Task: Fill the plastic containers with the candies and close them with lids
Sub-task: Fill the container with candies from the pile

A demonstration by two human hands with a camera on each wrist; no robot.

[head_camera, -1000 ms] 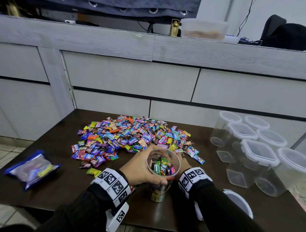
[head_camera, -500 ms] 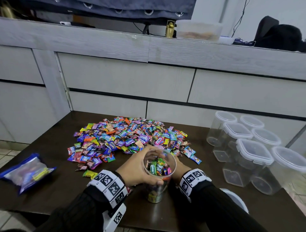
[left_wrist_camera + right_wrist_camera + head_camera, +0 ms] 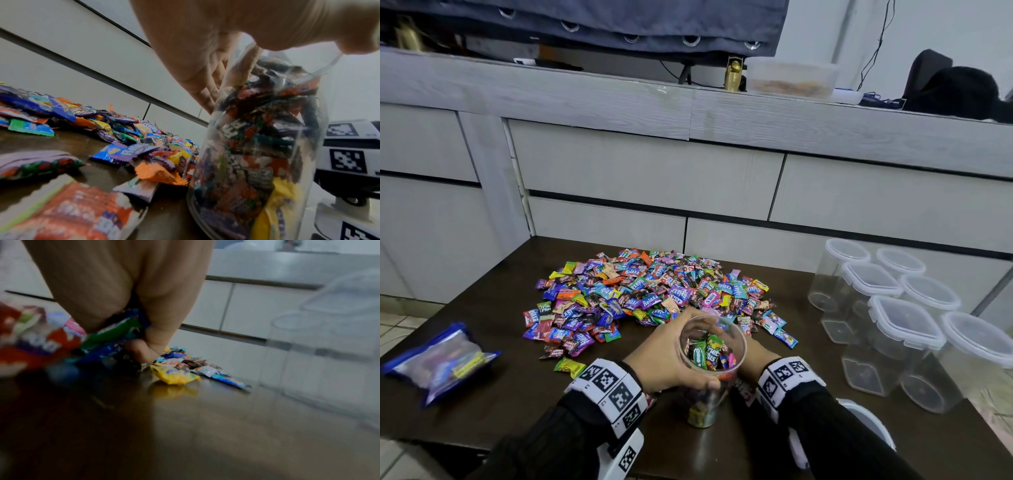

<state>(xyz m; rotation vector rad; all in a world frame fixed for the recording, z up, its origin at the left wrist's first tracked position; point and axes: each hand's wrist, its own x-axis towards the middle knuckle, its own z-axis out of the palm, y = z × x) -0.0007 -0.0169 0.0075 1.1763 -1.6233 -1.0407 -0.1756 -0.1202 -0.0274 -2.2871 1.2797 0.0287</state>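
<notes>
A clear round container [image 3: 703, 404], mostly filled with wrapped candies, stands open on the dark table [image 3: 517, 394] near its front edge. My left hand [image 3: 664, 353] grips it near the rim, thumb on the near side; the left wrist view shows the container [image 3: 257, 146] under the hand [image 3: 205, 56]. My right hand [image 3: 756, 356] is just behind and right of it, low at the table. In the blurred right wrist view its fingers [image 3: 148, 352] curl around a few candies [image 3: 115, 332]. The big candy pile [image 3: 647, 294] lies beyond.
Several empty clear containers with lids on [image 3: 904, 318] stand at the table's right side. A loose white lid [image 3: 866, 421] lies near my right forearm. A blue bag [image 3: 441, 359] lies at the left. Grey drawers [image 3: 647, 178] rise behind the table.
The container and my left hand on it have stayed put, and the right hand stays low behind the container. Only the head view has drifted slightly.
</notes>
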